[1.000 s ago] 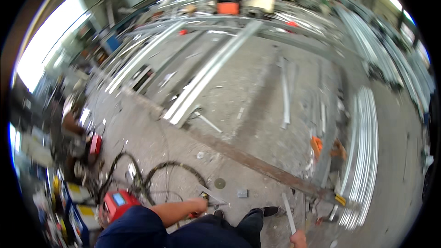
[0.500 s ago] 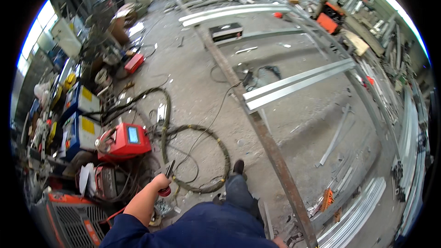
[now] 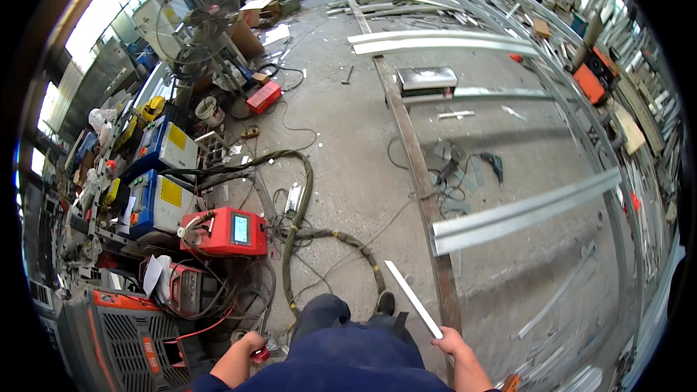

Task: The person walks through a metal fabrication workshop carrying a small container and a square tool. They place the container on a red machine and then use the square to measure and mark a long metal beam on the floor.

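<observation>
My left hand (image 3: 251,342) is low on the left, closed around a red-handled tool (image 3: 260,355) whose kind I cannot make out. A slim dark part seems to extend upward beyond the fingers. On the other side, my right hand (image 3: 451,342) grips the near end of a narrow, pale metal strip (image 3: 412,297). The strip slants forward and left, its far end near my shoe. Just right of it runs a rusty steel beam (image 3: 427,203). A silver metal channel (image 3: 526,210) lies across the frame, one end on that beam.
At left stand a red machine with a screen (image 3: 225,231), blue-and-white units (image 3: 156,203) and an orange-and-grey machine (image 3: 131,341). A thick cable (image 3: 306,189) loops over the floor ahead. Inside the frame lie a drill (image 3: 493,165) and a silver case (image 3: 427,80).
My right hand has come into view with the metal strip. My left hand has lowered, still holding the red-handled tool. The whole view has shifted, and both legs now show.
</observation>
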Demonstrator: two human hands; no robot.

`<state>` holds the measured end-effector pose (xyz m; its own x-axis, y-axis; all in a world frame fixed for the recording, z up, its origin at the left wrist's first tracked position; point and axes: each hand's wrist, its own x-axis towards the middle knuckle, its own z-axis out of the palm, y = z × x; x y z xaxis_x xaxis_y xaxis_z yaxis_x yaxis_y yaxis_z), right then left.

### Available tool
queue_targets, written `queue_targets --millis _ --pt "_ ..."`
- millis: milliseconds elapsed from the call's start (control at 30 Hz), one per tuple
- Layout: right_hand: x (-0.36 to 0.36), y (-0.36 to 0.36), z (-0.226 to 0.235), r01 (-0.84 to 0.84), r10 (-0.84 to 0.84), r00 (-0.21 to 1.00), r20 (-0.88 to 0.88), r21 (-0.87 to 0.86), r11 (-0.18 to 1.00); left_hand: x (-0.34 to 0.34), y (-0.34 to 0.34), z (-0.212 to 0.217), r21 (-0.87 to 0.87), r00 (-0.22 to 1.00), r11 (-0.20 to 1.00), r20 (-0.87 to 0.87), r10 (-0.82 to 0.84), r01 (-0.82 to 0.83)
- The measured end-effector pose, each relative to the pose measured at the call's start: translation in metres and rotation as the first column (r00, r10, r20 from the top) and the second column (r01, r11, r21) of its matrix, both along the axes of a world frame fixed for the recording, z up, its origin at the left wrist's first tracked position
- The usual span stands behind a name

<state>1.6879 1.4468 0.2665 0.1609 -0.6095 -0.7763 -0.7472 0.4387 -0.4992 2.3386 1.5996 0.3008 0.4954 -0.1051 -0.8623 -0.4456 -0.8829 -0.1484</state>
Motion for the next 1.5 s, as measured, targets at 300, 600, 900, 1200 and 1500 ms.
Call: queue_targets --millis 300,600,900,1200,1500 --pt "0.12 -0.266 0.033 -0.148 0.116 0.983 -0.145 -0.239 0.96 0.037 -0.069 -0.073 -0.069 0.932 0.959 -0.227 -0.282 0.274" --pt "0.213 -0.407 0.019 0.053 -0.134 0.973 -0.188 -0.384 0.922 0.222 -0.332 -0.118 0.171 0.934 0.968 -0.278 0.225 -0.182" --pt "0.313 -0.614 0.097 0.366 -0.377 0.926 0.016 -0.284 0.886 0.321 -0.706 -0.037 -0.492 0.997 0.868 -0.007 0.08 -0.073" --pt "0.397 -0.858 0.014 0.112 -0.074 0.978 0.197 -0.191 0.975 0.304 -0.883 -0.037 -0.059 0.976 0.974 0.03 -0.217 0.218" --pt "0.413 -1.054 0.0 0.118 -0.181 0.942 0.283 0.225 0.967 0.298 -1.106 0.008 0.081 0.942 0.941 -0.103 -0.319 0.327"
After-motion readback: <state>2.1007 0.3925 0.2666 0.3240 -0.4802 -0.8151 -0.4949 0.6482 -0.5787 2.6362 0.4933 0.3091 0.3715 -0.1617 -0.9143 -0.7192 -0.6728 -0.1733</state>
